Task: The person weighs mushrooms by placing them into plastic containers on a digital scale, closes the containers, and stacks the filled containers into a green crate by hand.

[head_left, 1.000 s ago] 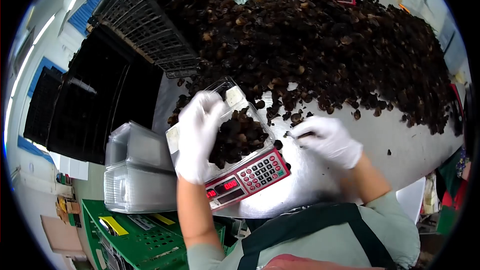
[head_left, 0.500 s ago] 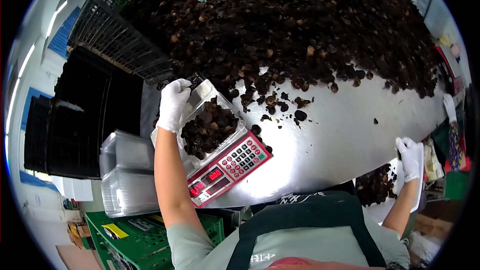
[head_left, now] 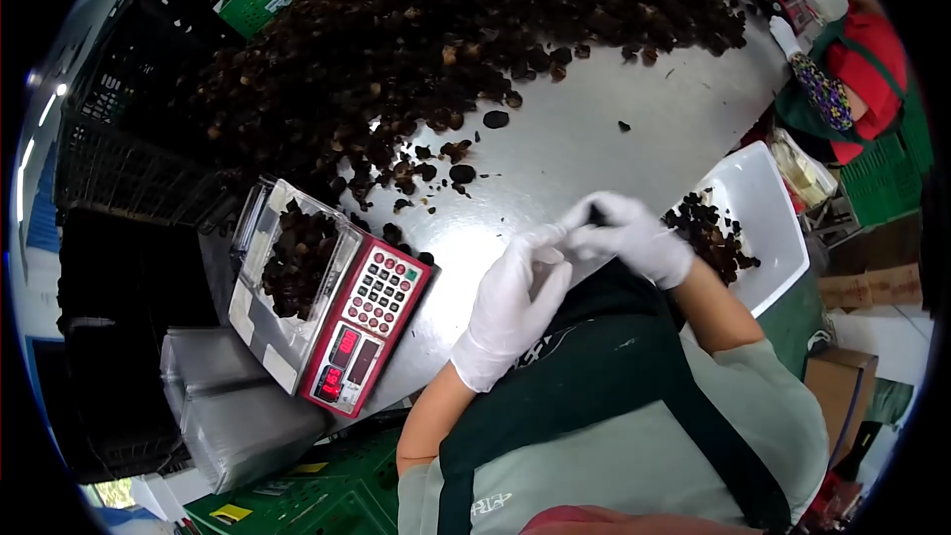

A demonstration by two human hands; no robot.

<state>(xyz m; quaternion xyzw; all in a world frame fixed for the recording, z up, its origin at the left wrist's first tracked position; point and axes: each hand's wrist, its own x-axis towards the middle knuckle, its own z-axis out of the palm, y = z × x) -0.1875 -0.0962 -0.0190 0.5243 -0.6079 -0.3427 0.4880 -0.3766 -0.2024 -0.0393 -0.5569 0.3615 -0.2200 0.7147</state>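
Note:
My left hand (head_left: 513,299), in a white glove, is in front of my apron with its fingers curled and their tips close against the right hand. What lies between those fingertips is hidden. My gloved right hand (head_left: 634,240) pinches a small dark mushroom piece (head_left: 597,215) between thumb and fingers. To the left, a red-framed digital scale (head_left: 369,327) with lit red digits bears a clear plastic tray (head_left: 333,272). Dark, wood-ear-like mushrooms (head_left: 300,260) fill the tray. A white bin (head_left: 771,238) beside my right forearm holds more dark pieces (head_left: 715,238).
A large mushroom heap (head_left: 416,35) covers the back of the metal table (head_left: 580,139); loose pieces lie before it. Stacked clear trays (head_left: 253,426) stand left of the scale, near black crates (head_left: 129,287) and a green crate (head_left: 327,485). Another person (head_left: 857,79) works at far right.
My left hand has left the tray on the scale and come over to the front of my body. My right hand has moved left from the white bin to meet it. The view has turned rightward.

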